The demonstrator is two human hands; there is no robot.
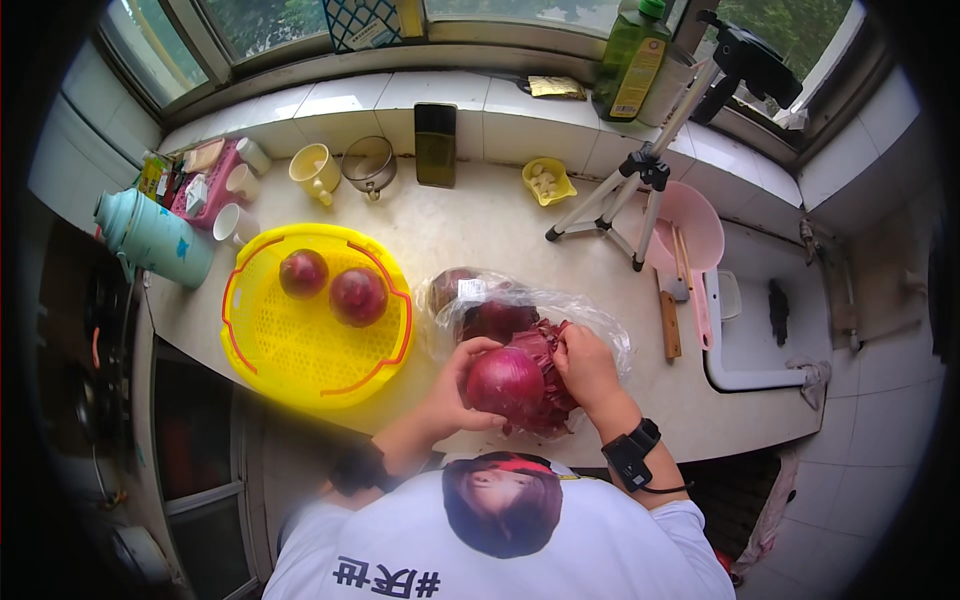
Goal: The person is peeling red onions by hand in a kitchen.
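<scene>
My left hand (459,390) is curled around a large red onion (505,382), fingers above it and thumb below. At the onion's right side, my right hand (589,367) pinches the loose, dry red skins (551,360) with its fingertips. Under and behind both hands lies a clear plastic bag (592,311) with more red onions (496,319) in it and a small label on top. Left of the bag, a round yellow plastic basket (300,360) with orange handles holds two red onions (358,297).
A tripod (637,169) stands behind on the right. A wooden-handled knife (671,322), a pink strainer (686,225) and chopsticks lie beside the white sink (772,360). Cups (315,169), a garlic bowl (549,182) and a turquoise thermos (161,236) stand at the back and left.
</scene>
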